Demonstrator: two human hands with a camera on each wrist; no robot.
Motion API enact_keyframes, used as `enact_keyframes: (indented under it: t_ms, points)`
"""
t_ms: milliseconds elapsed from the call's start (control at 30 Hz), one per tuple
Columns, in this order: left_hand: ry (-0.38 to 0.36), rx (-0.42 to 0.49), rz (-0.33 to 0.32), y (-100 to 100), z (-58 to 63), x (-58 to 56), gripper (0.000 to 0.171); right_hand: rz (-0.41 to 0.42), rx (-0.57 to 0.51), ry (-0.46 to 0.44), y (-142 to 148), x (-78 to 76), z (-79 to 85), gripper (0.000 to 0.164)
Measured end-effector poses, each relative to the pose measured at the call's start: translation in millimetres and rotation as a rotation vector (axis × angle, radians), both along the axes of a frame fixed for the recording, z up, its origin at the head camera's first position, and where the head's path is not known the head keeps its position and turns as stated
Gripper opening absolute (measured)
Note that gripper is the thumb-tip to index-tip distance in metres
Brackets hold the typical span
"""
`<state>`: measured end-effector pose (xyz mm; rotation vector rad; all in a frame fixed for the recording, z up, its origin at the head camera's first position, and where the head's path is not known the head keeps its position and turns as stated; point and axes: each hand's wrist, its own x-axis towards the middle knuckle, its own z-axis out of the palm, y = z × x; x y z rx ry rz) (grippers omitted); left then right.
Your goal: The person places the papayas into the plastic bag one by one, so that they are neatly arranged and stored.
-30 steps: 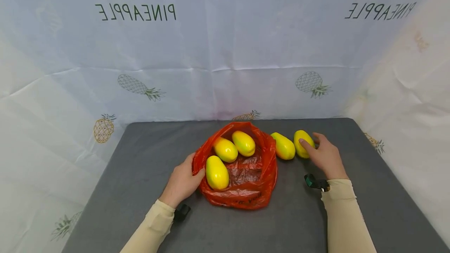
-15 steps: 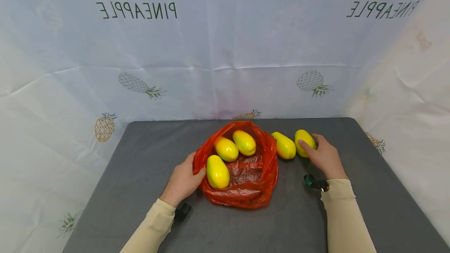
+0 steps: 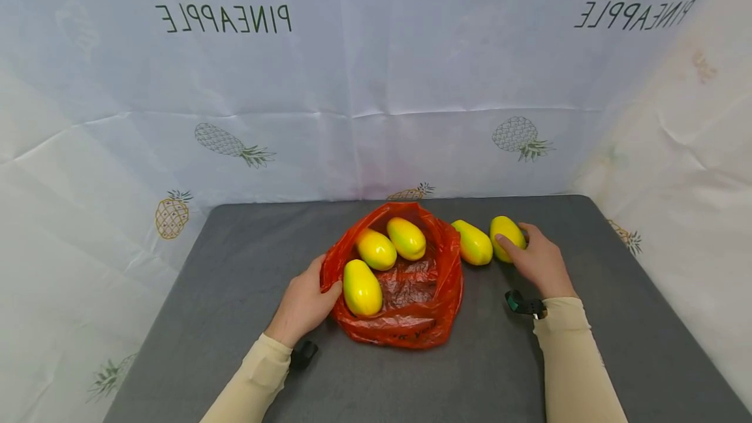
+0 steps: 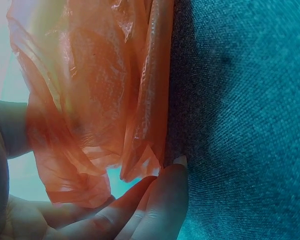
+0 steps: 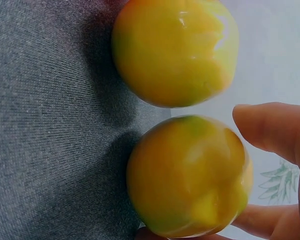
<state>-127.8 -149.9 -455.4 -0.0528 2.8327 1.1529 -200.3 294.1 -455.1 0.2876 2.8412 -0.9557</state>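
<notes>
A red plastic bag (image 3: 414,328) stands with its mouth open on the grey table, three yellow oblong fruits inside, one of them (image 3: 362,288) near its left rim. My left hand (image 3: 305,299) holds the bag's left edge between thumb and fingers; the left wrist view shows the thin plastic (image 4: 100,75) running down to the fingers. On the right, my right hand (image 3: 539,258) has its thumb and fingers around a yellow fruit (image 3: 508,238) with green and orange tints. Beside that fruit lies another yellow fruit (image 3: 473,243), close to the bag's right side.
The grey table (image 3: 470,371) has rounded far corners. A pale cloth printed with pineapples (image 3: 364,70) hangs behind it and along both sides. Each wrist wears a small black camera strap.
Both hands, the bag and the fruits keep nearly the same places. Only a slight shift of the whole head view shows.
</notes>
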Motion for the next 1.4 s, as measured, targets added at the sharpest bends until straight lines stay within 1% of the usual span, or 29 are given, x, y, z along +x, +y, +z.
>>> enact_keyframes:
  t_ms: [267,733,967,1067,1400]
  points:
    - [-0.007,-0.012,0.007,1,1.3,-0.1,0.068,-0.005,0.000,-0.003,0,0.2,0.7,0.101]
    - [-0.006,-0.007,0.002,1,-0.4,-0.5,0.068,-0.012,0.004,0.001,0,0.2,0.3,0.097]
    - [-0.004,-0.004,-0.005,1,0.7,0.5,0.067,-0.005,0.010,0.022,3,0.0,0.5,0.096]
    - [-0.004,0.000,-0.006,0,1.0,0.2,0.067,-0.008,0.013,0.029,4,0.3,2.4,0.096]
    - [0.000,0.005,-0.002,1,1.5,0.5,0.066,0.002,0.020,0.046,4,4.2,17.0,0.096]
